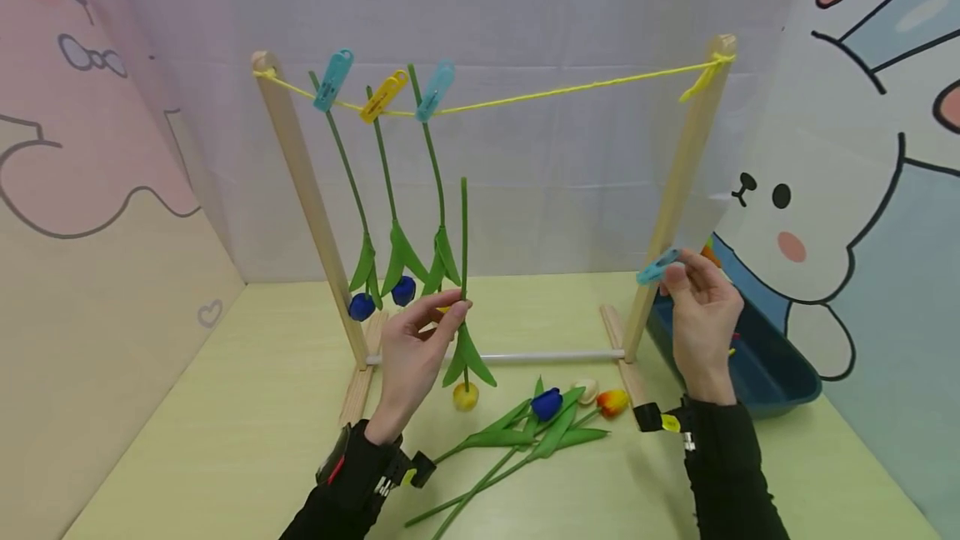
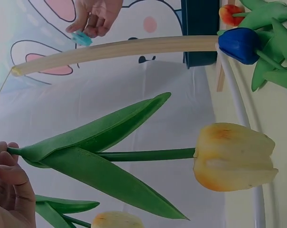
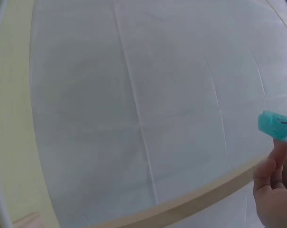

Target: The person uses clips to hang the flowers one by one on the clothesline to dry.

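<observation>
The left hand pinches a yellow tulip by its stem, bloom hanging just above the table, near the rack. The right hand pinches a blue peg by the right post. The bin behind is partly hidden.

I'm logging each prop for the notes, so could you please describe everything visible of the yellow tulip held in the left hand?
The yellow tulip looks artificial: a pale yellow closed bloom, a thin green stem and two long pointed green leaves. It hangs upside down, stem upright, bloom lowest, just above the table or resting on it, in front of the wooden rack. The left hand pinches the stem just above the leaves; nothing else clearly touches it.
</observation>
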Tool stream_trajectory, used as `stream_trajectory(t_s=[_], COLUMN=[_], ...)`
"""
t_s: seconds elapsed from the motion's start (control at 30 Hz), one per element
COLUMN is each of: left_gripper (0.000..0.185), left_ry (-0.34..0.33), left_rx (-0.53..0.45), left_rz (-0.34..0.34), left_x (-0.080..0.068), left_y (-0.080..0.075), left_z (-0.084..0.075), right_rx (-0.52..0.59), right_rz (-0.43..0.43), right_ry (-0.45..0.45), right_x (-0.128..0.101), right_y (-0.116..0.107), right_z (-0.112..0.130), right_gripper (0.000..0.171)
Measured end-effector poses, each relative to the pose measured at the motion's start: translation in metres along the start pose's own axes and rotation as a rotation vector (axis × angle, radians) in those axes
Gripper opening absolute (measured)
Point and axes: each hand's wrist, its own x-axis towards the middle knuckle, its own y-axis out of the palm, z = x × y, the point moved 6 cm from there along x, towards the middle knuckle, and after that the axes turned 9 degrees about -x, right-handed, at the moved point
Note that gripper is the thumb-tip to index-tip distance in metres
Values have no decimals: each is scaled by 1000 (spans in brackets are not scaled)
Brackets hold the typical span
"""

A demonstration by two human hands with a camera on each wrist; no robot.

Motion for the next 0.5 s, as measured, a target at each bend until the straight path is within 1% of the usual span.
stream_trajectory(t_s=[0.07,0.13,0.17,0.23,0.33,0.4,0.43,0.5], left_gripper=[35,35,35,35,38,38,39,38], left_ry=[19,19,6,6,-39,-57,-61,-75], left_rx=[25,35,42,62,58,53,50,37], left_rz=[9,3,-1,-2,-15,-18,-19,-19], left_x=[8,13,14,14,13,13,14,17], left_y=[3,3,3,-2,-5,-5,-4,-3], left_z=[-7,-5,1,32,60,72,75,76], right_rx=[-3,-9,-30,-60,-103,-126,-139,-154], right_rz=[44,81,93,125,170,196,203,210], right_ry=[-15,-21,-23,-38,-61,-81,-92,-108], right_x=[3,6,9,14,22,27,29,34], right_y=[9,19,24,35,52,63,67,76], right_z=[5,10,13,18,25,31,34,39], right_gripper=[18,17,17,18,18,18,19,20])
